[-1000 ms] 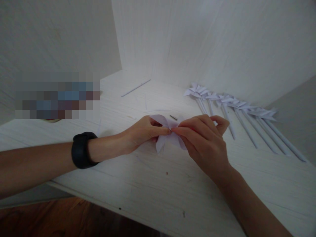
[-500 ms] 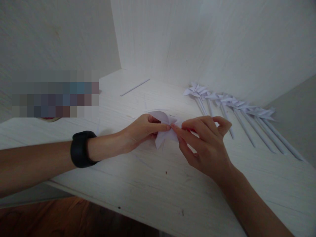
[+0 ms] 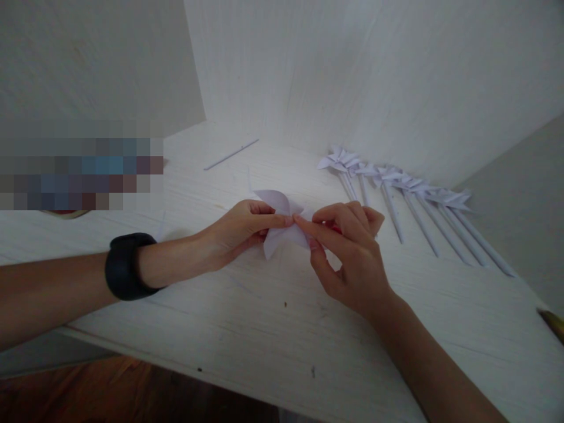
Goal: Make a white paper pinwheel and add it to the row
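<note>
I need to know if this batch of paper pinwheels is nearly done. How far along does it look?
Done: a row of finished pinwheels on sticks lies on the table at right. In hand: the left hand and right hand pinch a folded paper piece, which has no stick. Left: that piece needs a stick; one spare stick lies at the back.

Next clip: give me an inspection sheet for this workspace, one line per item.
Surface: white wood-grain table, a few dark specks.
Job's things: folded white paper piece, pinched at its middle by both hands.
Clutter: row of finished paper pinwheels on sticks at right; single paper stick at back; red bit under the right fingers, unclear.
Grippers: left hand, black wristband; right hand; both closed on the paper.
Cables: nothing seen.
Surroundings: white panel walls; brown floor.
</note>
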{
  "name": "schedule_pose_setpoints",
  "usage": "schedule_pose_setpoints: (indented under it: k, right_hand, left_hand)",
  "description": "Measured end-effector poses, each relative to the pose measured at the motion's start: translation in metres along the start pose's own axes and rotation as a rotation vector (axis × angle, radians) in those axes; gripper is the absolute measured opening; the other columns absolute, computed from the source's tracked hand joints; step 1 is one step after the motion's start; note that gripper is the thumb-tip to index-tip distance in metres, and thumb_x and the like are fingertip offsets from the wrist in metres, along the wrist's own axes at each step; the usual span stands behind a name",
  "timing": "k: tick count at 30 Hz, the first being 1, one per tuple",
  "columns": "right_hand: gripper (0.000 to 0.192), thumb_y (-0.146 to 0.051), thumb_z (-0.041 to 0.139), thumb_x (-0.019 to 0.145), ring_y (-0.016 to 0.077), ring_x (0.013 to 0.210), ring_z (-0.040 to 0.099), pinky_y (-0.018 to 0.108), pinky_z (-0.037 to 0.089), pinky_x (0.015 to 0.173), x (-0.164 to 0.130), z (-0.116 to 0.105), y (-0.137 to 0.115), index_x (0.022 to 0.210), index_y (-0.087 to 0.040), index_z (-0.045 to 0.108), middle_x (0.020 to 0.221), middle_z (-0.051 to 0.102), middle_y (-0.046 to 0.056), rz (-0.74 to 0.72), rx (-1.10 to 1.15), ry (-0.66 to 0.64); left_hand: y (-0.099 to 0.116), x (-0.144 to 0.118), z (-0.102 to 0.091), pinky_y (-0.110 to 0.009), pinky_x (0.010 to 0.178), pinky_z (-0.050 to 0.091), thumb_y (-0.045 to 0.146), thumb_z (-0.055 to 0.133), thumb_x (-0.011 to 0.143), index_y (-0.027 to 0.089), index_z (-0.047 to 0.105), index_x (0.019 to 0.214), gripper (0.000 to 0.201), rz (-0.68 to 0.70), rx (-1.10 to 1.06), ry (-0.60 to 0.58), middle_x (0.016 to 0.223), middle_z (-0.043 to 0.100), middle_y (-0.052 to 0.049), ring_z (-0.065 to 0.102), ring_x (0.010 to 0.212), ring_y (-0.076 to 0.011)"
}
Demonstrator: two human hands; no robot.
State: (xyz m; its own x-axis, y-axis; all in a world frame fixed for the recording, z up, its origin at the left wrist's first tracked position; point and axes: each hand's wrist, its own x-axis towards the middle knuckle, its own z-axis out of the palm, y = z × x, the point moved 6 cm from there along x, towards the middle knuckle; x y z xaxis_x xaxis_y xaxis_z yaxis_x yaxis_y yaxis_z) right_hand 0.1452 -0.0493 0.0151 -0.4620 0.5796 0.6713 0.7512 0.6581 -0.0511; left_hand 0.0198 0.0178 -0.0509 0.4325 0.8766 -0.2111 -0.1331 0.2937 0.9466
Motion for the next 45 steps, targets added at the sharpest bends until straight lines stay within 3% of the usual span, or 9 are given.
schedule_pose_setpoints:
  k: [10,16,20,24,31,38,45]
  right_hand:
    - [0.027,-0.011,0.051,0.081,0.0163,0.081,0.051,0.039,0.033,0.076,0.004,-0.007,0.012,0.096,-0.023,0.07,0.085,0.058,0.002,0.153,0.155,0.036]
    - [0.024,-0.014,0.05,0.083,0.0157,0.085,0.053,0.036,0.041,0.075,0.0,-0.01,0.039,0.091,-0.024,0.07,0.087,0.055,0.003,0.426,0.262,0.181]
    - [0.021,-0.018,0.05,0.085,0.0152,0.085,0.055,0.032,0.046,0.072,-0.003,-0.004,0.051,0.089,-0.025,0.069,0.089,0.056,0.003,0.548,0.381,0.185]
    - [0.016,-0.021,0.056,0.082,0.0173,0.093,0.054,0.033,0.049,0.074,0.0,0.002,0.045,0.095,-0.024,0.066,0.096,0.053,0.005,0.5,0.444,0.09]
    - [0.013,-0.025,0.061,0.08,0.0209,0.097,0.052,0.042,0.046,0.082,0.001,0.014,0.034,0.093,-0.025,0.064,0.1,0.053,0.005,0.385,0.382,-0.088]
    - [0.007,-0.027,0.062,0.079,0.0206,0.093,0.053,0.044,0.043,0.082,-0.001,0.021,0.038,0.085,-0.023,0.061,0.097,0.053,0.004,0.425,0.402,-0.094]
    - [0.007,-0.026,0.063,0.077,0.0211,0.095,0.053,0.041,0.044,0.081,-0.001,0.025,0.037,0.082,-0.023,0.059,0.097,0.053,0.004,0.466,0.451,-0.127]
  left_hand:
    - [0.002,-0.003,0.004,-0.018,0.059,0.043,0.022,0.071,0.068,0.017,0.071,0.074,0.008,-0.019,0.018,-0.021,0.074,0.068,0.0,0.058,0.063,-0.0086]
    - [0.001,-0.003,0.005,-0.019,0.059,0.043,0.021,0.07,0.067,0.015,0.07,0.073,0.009,-0.053,0.059,0.002,0.073,0.068,-0.001,0.059,0.062,-0.0096]
    - [0.001,-0.005,0.006,-0.019,0.051,0.038,0.024,0.073,0.064,0.013,0.067,0.066,0.012,-0.053,0.098,0.011,0.065,0.065,-0.001,0.055,0.054,-0.0084]
    - [0.003,-0.006,0.007,-0.019,0.048,0.033,0.027,0.074,0.063,0.013,0.067,0.067,0.016,-0.022,0.156,0.01,0.061,0.061,0.001,0.05,0.051,-0.0075]
    - [0.003,-0.005,0.008,-0.02,0.055,0.037,0.025,0.071,0.065,0.015,0.07,0.073,0.013,0.007,0.197,-0.028,0.066,0.064,0.0,0.054,0.058,-0.0094]
    - [0.003,-0.004,0.011,-0.02,0.058,0.038,0.022,0.069,0.066,0.016,0.068,0.071,0.008,0.027,0.194,-0.091,0.067,0.063,0.001,0.053,0.062,-0.0098]
    - [0.002,-0.003,0.01,-0.021,0.051,0.031,0.025,0.066,0.069,0.017,0.067,0.075,0.01,0.056,0.263,-0.122,0.057,0.052,0.004,0.045,0.053,-0.0084]
